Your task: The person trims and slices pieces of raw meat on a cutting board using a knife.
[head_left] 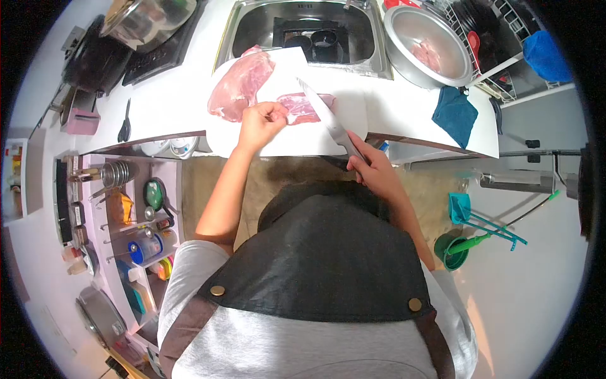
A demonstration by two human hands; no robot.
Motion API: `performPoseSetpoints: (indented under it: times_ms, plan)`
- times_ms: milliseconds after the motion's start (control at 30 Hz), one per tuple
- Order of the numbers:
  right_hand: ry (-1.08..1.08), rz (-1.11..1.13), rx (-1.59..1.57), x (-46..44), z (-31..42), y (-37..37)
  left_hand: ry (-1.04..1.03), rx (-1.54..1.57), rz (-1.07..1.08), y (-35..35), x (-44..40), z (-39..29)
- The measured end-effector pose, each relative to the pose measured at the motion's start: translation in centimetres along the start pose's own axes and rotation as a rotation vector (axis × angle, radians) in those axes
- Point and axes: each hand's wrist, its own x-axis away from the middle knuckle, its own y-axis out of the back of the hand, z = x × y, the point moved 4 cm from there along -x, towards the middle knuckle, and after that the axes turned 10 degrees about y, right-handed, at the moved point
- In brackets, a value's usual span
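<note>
A white cutting board (233,140) lies at the counter's front edge, below the sink. On its left part rests a large piece of raw meat (241,85). A flatter slab of raw meat (297,106) lies to the right of it. My left hand (261,126) is closed, its curled fingertips gripping the slab's left end. With my right hand (375,167) I hold a kitchen knife (325,115) by its handle. The blade points up and to the left, passing over the slab's right part and hiding some of it; whether it touches the meat I cannot tell.
Behind the board is a steel sink (224,38) with dark items inside. A metal bowl (392,47) with raw meat pieces stands right of it, near a dish rack (512,63) and a blue cloth (454,117). Scissors (125,123) and a pot (148,25) are at left.
</note>
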Motion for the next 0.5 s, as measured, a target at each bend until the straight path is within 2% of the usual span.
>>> performPoseSetpoints:
  times_ms: [33,100,233,500]
  plan:
    - [-0.016,0.002,0.002,-0.1,-0.1,-0.2,-0.002,0.001,0.003,0.0,0.0,-0.3]
    - [-0.031,0.004,0.006,-0.2,-0.2,-0.4,-0.345,-0.058,-0.065,0.1,0.3,-2.5]
    - [-0.028,-0.037,0.008,-0.2,-0.6,-0.6,-0.382,-0.174,0.024,-0.9,-0.5,-1.5]
    - [0.010,-0.007,0.212,-1.8,-0.9,-1.4,-0.408,-0.356,-0.079,-1.8,-1.2,-0.7]
